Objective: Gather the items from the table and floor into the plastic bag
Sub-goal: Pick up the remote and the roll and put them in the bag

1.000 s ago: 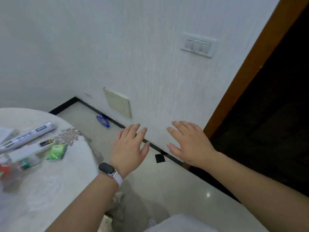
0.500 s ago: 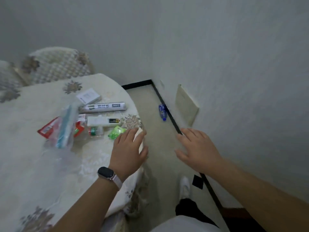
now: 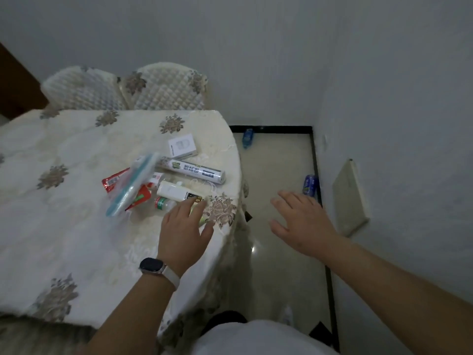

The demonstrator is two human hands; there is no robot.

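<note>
Both hands open at the table (image 3: pixel 64 226) edge, nothing held.
Left hand (image 3: pixel 184 226), watch (image 3: pixel 152 265) on wrist, over table's right edge, fingers straight and close, thumb out, partly covering a green packet (image 3: pixel 202 220). Right hand (image 3: pixel 302 224) off the table, fingers spread. Bag (image 3: pixel 133 183), clear with teal strip, mid-table over a red packet (image 3: pixel 112 180). Next to it: white box (image 3: pixel 182 146), long tube (image 3: pixel 194 171) with blurred print, white tube (image 3: pixel 174 192), green-label bottle (image 3: pixel 163 203). Two blue bottles (image 3: pixel 247 137) (image 3: pixel 310 185) on floor right of table, labels unreadable.

Quilted chair backs (image 3: pixel 163 88) adjoin; beige panel (image 3: pixel 349 198) against wall.
</note>
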